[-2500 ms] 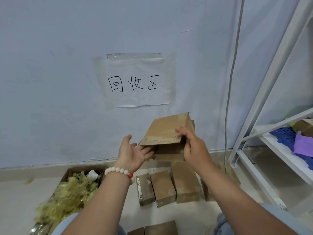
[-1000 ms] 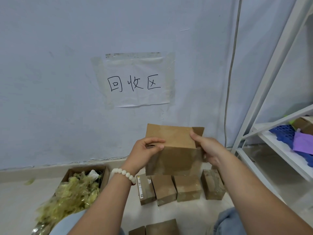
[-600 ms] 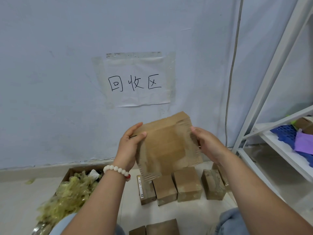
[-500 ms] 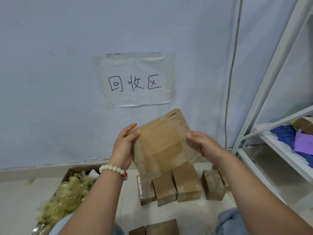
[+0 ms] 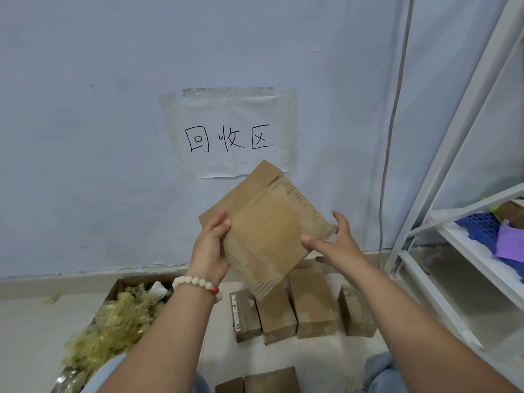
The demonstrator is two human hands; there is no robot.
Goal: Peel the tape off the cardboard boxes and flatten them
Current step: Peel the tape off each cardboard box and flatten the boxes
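Observation:
I hold a flattened brown cardboard box [image 5: 263,225] up in front of the wall, turned like a diamond with one corner pointing down. My left hand [image 5: 211,249] grips its left edge, thumb on the front face. My right hand [image 5: 333,242] is at the right corner with fingers spread, the thumb touching the front face and the index finger behind the edge. A shiny band of clear tape shows across the box's face. On the floor below stand several taped brown boxes [image 5: 312,304] in a row.
An open carton [image 5: 119,287] at lower left is heaped with yellowish peeled tape [image 5: 113,327]. Two more boxes [image 5: 269,380] lie near my knees. A white metal shelf [image 5: 465,251] stands to the right, holding blue and purple items. A paper sign [image 5: 229,137] is taped to the wall.
The box went from an upright, open shape to flat, then rotated counterclockwise into a diamond. My right hand loosened from gripping the right edge to spread fingers at the corner.

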